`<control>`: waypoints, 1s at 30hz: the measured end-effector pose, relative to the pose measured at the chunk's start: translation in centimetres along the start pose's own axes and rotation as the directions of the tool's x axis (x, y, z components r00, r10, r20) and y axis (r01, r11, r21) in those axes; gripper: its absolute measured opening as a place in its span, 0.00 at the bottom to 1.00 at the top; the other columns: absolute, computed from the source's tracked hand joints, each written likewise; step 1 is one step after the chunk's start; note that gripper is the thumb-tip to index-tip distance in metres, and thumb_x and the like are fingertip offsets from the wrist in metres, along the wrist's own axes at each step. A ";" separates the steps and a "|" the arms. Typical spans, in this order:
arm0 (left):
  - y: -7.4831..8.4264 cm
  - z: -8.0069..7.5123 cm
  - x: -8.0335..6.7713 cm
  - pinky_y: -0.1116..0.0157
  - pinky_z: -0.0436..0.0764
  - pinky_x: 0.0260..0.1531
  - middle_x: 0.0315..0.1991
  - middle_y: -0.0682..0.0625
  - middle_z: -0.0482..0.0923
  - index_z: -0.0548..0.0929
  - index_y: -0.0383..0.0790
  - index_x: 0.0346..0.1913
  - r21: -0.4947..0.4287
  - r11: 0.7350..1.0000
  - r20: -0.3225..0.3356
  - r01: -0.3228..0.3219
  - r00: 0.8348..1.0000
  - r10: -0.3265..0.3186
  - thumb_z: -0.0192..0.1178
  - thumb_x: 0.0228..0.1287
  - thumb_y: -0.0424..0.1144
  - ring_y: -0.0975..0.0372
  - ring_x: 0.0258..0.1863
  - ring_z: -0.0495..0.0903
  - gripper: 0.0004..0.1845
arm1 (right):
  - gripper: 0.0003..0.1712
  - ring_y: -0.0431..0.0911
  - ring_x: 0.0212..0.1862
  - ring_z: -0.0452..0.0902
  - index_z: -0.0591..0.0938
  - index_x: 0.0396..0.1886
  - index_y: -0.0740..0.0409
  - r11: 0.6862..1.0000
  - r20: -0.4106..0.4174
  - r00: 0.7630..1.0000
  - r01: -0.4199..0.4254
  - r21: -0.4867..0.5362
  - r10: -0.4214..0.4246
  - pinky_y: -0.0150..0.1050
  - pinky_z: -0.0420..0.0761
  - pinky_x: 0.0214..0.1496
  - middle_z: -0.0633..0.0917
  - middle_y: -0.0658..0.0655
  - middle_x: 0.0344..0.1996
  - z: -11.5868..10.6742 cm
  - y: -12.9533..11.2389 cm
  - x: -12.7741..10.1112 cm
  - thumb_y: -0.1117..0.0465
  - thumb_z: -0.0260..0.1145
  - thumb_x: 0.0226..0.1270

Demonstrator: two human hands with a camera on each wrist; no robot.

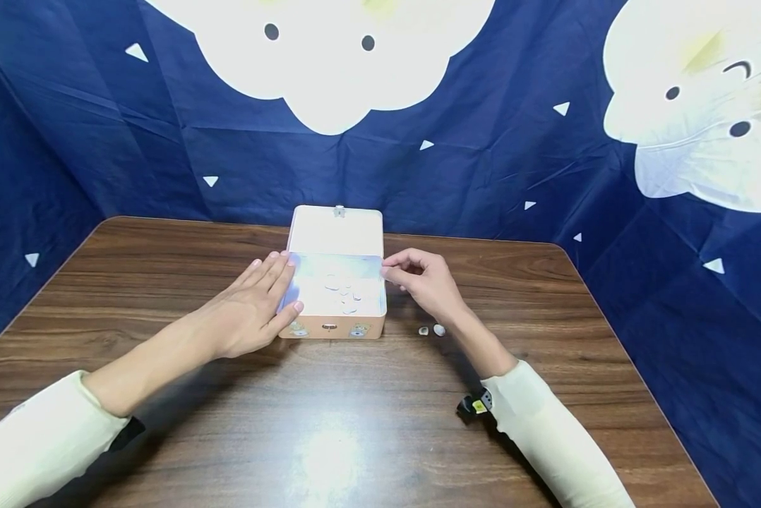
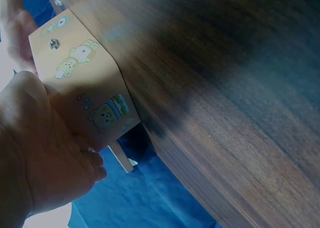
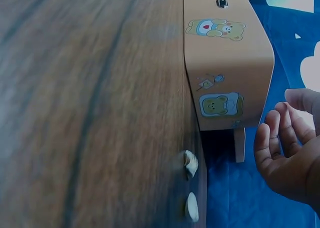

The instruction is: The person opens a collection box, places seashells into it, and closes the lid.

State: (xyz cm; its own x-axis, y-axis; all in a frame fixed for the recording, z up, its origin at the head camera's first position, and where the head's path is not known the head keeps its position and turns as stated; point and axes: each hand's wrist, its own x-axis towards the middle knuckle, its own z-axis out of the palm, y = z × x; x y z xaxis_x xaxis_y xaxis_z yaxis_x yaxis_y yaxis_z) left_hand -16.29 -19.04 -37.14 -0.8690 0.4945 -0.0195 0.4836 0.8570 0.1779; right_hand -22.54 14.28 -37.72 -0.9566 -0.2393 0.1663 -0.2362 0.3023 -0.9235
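In the head view a peach-coloured tin box with bear pictures stands on the table, its lid raised at the back. Several small pale shell-like pieces lie inside. My left hand rests along the box's left side with straight fingers, the thumb over the front corner. At the right rim is my right hand, thumb and forefinger close together, other fingers curled; whether something small is between the tips cannot be made out. Below it lie two small shells, a brownish one and a white one.
The brown wooden table has its far edge right behind the box. A dark blue cloth with white clouds and triangles hangs behind and at the sides. A silver clasp is on the box front.
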 end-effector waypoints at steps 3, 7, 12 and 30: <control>0.1 0.0 0.0 0.35 0.46 0.93 0.93 0.30 0.43 0.49 0.25 0.90 0.000 1.000 -0.002 -0.004 1.000 0.004 0.40 0.94 0.59 0.36 0.94 0.42 0.44 | 0.09 0.53 0.38 0.83 0.94 0.49 0.59 1.000 -0.007 1.000 -0.020 -0.008 0.020 0.40 0.87 0.42 0.90 0.43 0.30 -0.3 0.3 -0.2 0.60 0.77 0.74; 0.2 0.0 0.0 0.35 0.47 0.93 0.93 0.30 0.43 0.49 0.25 0.90 0.000 1.000 -0.003 -0.009 1.000 0.009 0.40 0.94 0.59 0.35 0.94 0.43 0.44 | 0.10 0.47 0.39 0.83 0.94 0.49 0.58 0.999 -0.008 0.999 -0.046 -0.017 0.046 0.44 0.90 0.46 0.91 0.44 0.34 -0.7 0.4 -0.6 0.60 0.77 0.74; 0.3 0.1 0.1 0.36 0.45 0.93 0.93 0.30 0.41 0.48 0.25 0.91 -0.006 1.000 0.014 -0.012 1.000 0.012 0.39 0.94 0.60 0.36 0.94 0.40 0.45 | 0.11 0.44 0.41 0.83 0.94 0.51 0.59 0.998 -0.009 0.998 -0.059 -0.033 0.059 0.45 0.91 0.47 0.91 0.47 0.35 -1.4 0.8 -1.0 0.59 0.77 0.75; -0.1 -0.3 0.3 0.36 0.44 0.93 0.93 0.30 0.39 0.46 0.25 0.91 -0.006 1.000 0.033 0.000 0.999 0.000 0.38 0.94 0.61 0.36 0.94 0.39 0.46 | 0.13 0.47 0.40 0.82 0.93 0.53 0.61 0.993 -0.012 0.995 -0.097 -0.064 0.097 0.37 0.87 0.43 0.89 0.45 0.34 -3.7 1.3 -2.1 0.59 0.78 0.76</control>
State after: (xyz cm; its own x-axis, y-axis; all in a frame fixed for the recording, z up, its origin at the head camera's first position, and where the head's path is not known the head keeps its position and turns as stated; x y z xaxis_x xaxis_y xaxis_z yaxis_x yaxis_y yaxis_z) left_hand -16.56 -18.99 -36.90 -0.8651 0.4988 -0.0524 0.4826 0.8563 0.1842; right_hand -21.49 18.59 -37.95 -0.9769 -0.1981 0.0804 -0.1526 0.3825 -0.9113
